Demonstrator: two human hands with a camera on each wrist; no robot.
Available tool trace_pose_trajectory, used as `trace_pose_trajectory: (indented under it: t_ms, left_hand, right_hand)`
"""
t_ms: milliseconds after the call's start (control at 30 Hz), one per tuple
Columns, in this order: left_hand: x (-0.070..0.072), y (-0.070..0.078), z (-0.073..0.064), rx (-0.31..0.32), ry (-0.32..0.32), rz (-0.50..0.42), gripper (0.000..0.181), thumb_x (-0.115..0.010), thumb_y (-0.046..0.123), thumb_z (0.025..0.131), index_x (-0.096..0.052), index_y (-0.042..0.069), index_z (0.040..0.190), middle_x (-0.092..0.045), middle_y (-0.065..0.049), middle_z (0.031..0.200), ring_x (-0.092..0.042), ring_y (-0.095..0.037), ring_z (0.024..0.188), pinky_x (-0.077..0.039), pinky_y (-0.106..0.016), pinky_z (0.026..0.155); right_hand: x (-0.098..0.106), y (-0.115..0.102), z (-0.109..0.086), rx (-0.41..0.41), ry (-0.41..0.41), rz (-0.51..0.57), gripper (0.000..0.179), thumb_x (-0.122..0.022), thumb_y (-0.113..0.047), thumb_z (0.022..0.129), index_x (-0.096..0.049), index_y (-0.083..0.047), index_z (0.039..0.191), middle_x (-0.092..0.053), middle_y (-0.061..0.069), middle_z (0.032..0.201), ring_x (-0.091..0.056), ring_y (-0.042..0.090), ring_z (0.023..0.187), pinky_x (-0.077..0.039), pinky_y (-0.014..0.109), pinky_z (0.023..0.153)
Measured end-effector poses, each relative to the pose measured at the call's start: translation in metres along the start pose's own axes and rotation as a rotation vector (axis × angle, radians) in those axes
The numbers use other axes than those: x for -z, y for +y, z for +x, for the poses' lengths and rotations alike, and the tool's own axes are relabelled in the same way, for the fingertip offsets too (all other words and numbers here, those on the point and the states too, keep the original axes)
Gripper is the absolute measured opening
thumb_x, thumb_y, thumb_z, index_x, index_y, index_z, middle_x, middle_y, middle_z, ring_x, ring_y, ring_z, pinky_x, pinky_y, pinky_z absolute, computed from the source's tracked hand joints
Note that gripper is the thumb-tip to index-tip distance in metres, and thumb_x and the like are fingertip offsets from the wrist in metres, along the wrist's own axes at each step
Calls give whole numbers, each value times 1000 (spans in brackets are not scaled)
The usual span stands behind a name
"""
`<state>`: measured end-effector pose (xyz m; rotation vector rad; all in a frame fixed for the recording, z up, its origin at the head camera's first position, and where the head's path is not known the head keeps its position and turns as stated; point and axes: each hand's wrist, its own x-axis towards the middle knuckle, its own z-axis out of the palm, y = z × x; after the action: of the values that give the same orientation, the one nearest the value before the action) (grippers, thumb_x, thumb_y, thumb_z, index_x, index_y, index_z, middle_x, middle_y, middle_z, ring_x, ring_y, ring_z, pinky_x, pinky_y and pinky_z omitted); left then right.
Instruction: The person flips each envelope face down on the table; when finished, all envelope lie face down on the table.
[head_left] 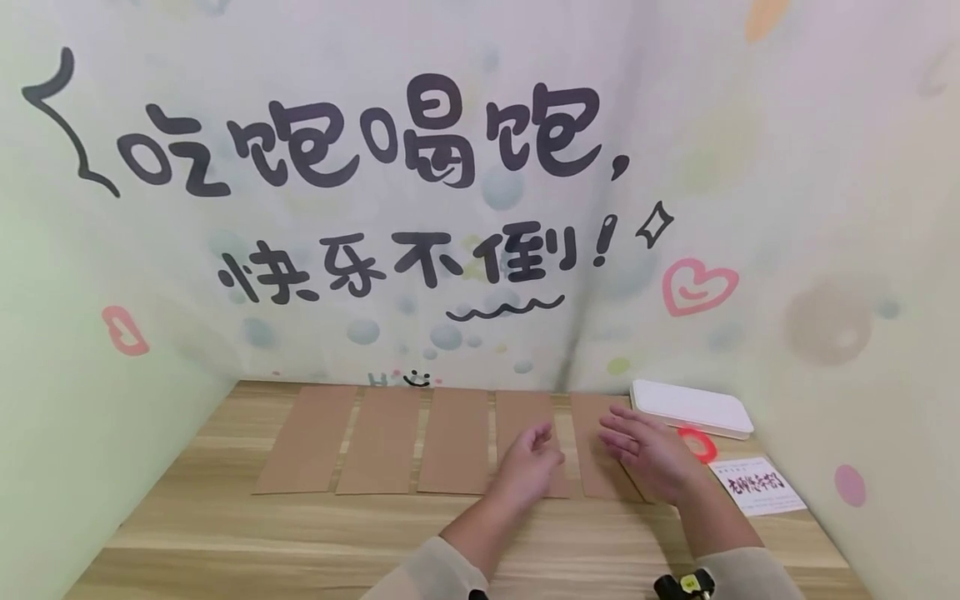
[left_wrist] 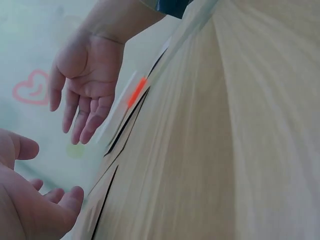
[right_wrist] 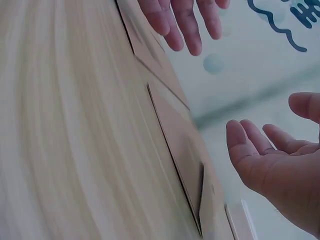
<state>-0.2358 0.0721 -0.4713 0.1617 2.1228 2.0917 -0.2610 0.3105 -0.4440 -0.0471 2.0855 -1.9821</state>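
Several brown cardboard rectangles lie in a row on the wood-grain table, among them a left-end one (head_left: 307,442) and a middle one (head_left: 453,442). My left hand (head_left: 525,471) hovers over the fourth cardboard rectangle (head_left: 525,412), fingers loosely bent and holding nothing. Over the right-end cardboard rectangle (head_left: 592,442) is my right hand (head_left: 652,454), its fingers relaxed and nothing in them. In the right wrist view, both the left hand (right_wrist: 187,22) and the right hand (right_wrist: 285,165) appear raised off the table, palms apart. Part of the right-end cardboard is hidden behind the right hand.
A white flat case (head_left: 690,408) sits at the back right against the printed backdrop. In front of it are a red ring-shaped roll (head_left: 699,446) and a white printed card (head_left: 757,485). Pale walls (head_left: 75,375) bound the table left and right.
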Motion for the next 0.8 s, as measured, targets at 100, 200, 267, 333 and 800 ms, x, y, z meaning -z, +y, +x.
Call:
trace_pose_trajectory:
  t_ms: [100, 200, 267, 333, 800]
  left_hand:
    - [-9, 0, -2, -2, -11, -6, 64, -67, 17, 95, -51, 5, 155, -54, -17, 160, -51, -40, 149, -44, -56, 123]
    - [-17, 1, -4, 14, -27, 4, 63, -68, 18, 94, -52, 6, 154, -54, -17, 160, -50, -41, 149, -45, -57, 121]
    - [-21, 2, -5, 29, -35, 11, 63, -69, 18, 94, -52, 8, 154, -54, -16, 160, -50, -43, 149, -45, -59, 121]
    - [-26, 3, -6, 41, -39, 19, 63, -70, 20, 94, -53, 9, 154, -54, -15, 160, -49, -43, 149, -44, -60, 122]
    - [-51, 8, 0, 88, -34, 157, 60, -74, 24, 91, -60, 16, 149, -58, -15, 157, -51, -39, 149, -40, -61, 124]
  right_hand:
    - [11, 2, -4, 8, 8, -3, 66, -40, -32, 117, -18, 4, 168, -44, 22, 168, -66, 5, 131, -52, 31, 116]
    - [24, 8, -7, 29, 14, -8, 68, -40, -31, 117, -15, 7, 167, -52, 15, 162, -67, 2, 126, -54, 30, 113]
    - [33, 11, -8, 43, 19, -17, 68, -40, -30, 118, -13, 9, 167, -55, 11, 157, -67, 1, 124, -55, 30, 112]
    - [40, 15, -10, 48, 27, -22, 68, -39, -29, 118, -12, 10, 166, -57, 10, 155, -68, 1, 123, -56, 29, 111]
    - [53, 24, -10, -66, 52, -53, 76, -42, -36, 117, -9, 12, 165, -24, 41, 169, -57, 29, 145, -52, 42, 117]
